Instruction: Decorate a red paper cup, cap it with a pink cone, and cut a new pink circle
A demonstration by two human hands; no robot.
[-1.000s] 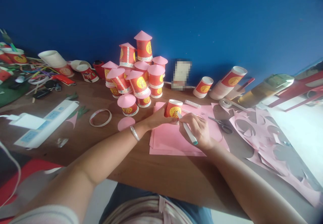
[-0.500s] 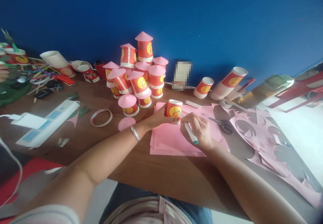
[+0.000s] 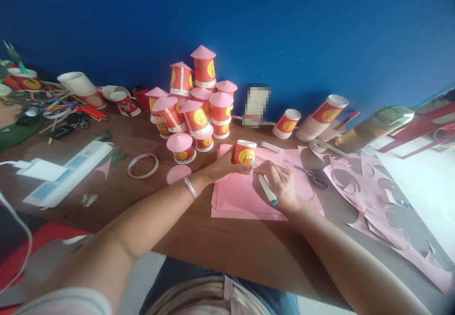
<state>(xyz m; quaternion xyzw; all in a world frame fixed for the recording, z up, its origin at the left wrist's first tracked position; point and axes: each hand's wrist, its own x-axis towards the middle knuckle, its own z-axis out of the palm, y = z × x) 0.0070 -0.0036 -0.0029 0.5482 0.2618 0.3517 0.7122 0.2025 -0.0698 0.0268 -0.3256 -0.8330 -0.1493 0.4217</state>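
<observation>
Red paper cup (image 3: pixel 244 154) with yellow round emblem: located over the pile of pink sheets (image 3: pixel 245 199), near its far left part, open rim up; whether its base rests on the paper or is lifted cannot be told. Left hand (image 3: pixel 227 167) is clamped on the cup from the left, thumb across the lower front; the other fingers are largely hidden. Silver bracelet (image 3: pixel 190 188) on that wrist. Right hand (image 3: pixel 279 182) grips a white marker (image 3: pixel 266 189), fingers closed together round it, teal end pointing down toward the body, other end at the cup's lower right side; contact of the tip cannot be made out. Beyond the right hand, a small white block (image 3: pixel 272 147) lies on the far part of the sheets. Scissors (image 3: pixel 313 176) lie to the right, near the pink offcuts (image 3: pixel 382 215). Left of the sheets: a flat pink disc (image 3: pixel 178 175), then a hollow white ring (image 3: pixel 142 176), then a power strip (image 3: pixel 71 175). Behind these, a stacked group of red cups with pink cone tops (image 3: pixel 194 116) stands toward the blue wall (image 3: pixel 284 31). Far right of centre: one upright cup (image 3: pixel 286 124) and, just beside it, a tilted nested stack of cups (image 3: pixel 322 118).
</observation>
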